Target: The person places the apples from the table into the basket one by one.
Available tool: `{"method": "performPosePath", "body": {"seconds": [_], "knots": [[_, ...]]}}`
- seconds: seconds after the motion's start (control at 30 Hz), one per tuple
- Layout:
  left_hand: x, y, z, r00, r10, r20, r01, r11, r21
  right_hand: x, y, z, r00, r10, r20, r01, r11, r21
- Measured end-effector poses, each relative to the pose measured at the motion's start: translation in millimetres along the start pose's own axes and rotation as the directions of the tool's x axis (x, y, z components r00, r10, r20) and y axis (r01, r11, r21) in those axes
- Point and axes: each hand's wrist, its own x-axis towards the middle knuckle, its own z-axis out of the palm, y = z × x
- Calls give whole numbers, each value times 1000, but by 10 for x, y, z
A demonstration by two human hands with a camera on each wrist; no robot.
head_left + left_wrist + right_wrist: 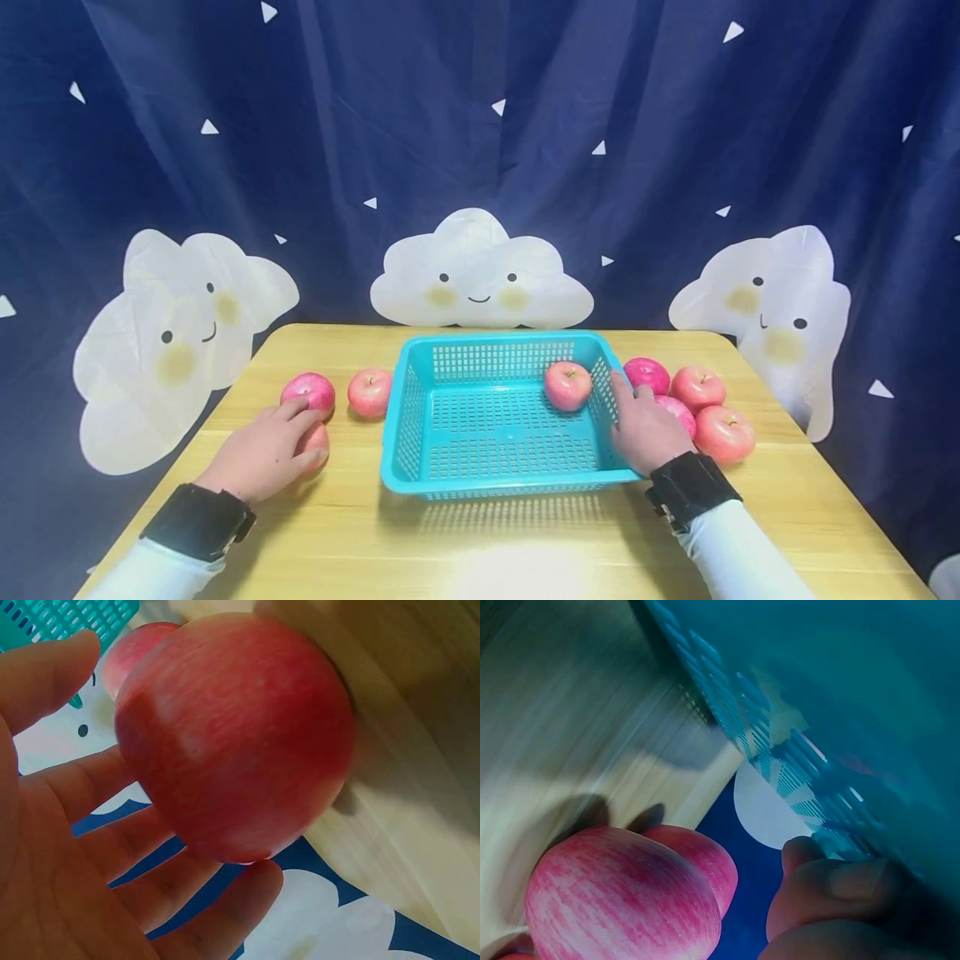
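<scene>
A turquoise plastic basket point(510, 486) stands mid-table with one apple point(567, 386) inside, toward its right wall. My right hand point(648, 429) grips the basket's right rim; in the right wrist view its curled fingers point(840, 892) lie against the wall. My left hand point(262, 450) reaches over two apples left of the basket: a near apple point(315, 447), partly hidden by the hand, and a darker apple point(309, 392) behind it. In the left wrist view, spread fingers touch a large red apple point(240, 735), while the thumb point(52, 675) stands apart from it.
Another apple point(370, 393) sits close to the basket's left side. Several apples cluster beyond my right hand, including a pale apple point(724, 434) and a pink apple point(698, 388). The wooden table point(345, 533) ends at a dark blue curtain point(435, 125) with cloud prints.
</scene>
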Motion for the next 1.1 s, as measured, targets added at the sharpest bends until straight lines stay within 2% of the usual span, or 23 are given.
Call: {"method": "performPosePath", "body": {"seconds": [0.2, 0.47, 0.6, 0.73, 0.93, 1.1], "knots": [[-38, -6, 65, 1000, 2, -16, -2, 1000, -2, 3, 11, 27, 1000, 1, -3, -1, 1000, -3], [-96, -27, 163, 993, 40, -109, -40, 999, 5, 0, 23, 19, 1000, 5, -7, -5, 1000, -6], [-99, -36, 202, 990, 53, -133, -52, 999, 6, 4, 26, 16, 1000, 14, -1, -14, 1000, 0], [-72, -38, 226, 992, 38, -124, -39, 999, -2, 9, 33, 20, 1000, 9, -4, -9, 1000, 0], [-41, -38, 260, 997, -3, -73, 3, 1000, -3, 7, 26, 20, 1000, 12, 5, -12, 1000, -3], [-44, -34, 281, 998, -8, -56, 8, 1000, 0, 14, 18, 16, 1000, 4, 0, -4, 1000, -8]]}}
